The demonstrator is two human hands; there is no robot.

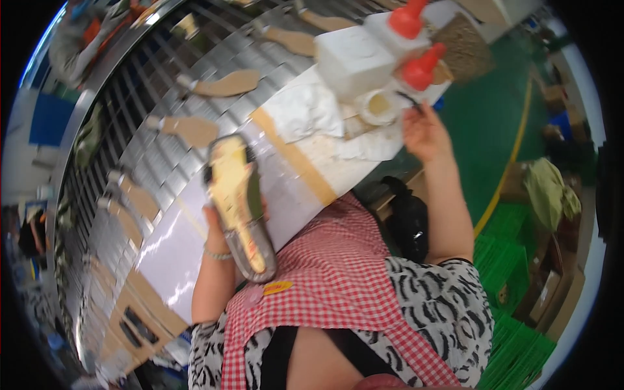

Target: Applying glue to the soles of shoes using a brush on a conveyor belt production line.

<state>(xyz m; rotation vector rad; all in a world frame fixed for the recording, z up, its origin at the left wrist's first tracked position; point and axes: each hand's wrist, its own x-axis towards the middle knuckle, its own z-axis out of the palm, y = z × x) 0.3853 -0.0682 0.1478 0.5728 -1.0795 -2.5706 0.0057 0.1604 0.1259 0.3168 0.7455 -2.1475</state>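
Note:
In my left hand is a shoe upper on a last, its sole side turned up. The underside is pale yellow in the middle, with a dark green-grey rim. My fingers wrap round its sides, and it hangs over the white sheet at the table edge. My right hand is out to the right, pinching a thin dark handle, perhaps of a brush. Its far end is blurred. Just left of that hand stands a small round pot with a yellowish inside, close to the handle's end.
Two white plastic containers with red spouts stand behind the pot, beside a crumpled white cloth. Several tan insole-shaped pieces lie along the slatted metal conveyor. Green crates stand at right. Another person is at the far left.

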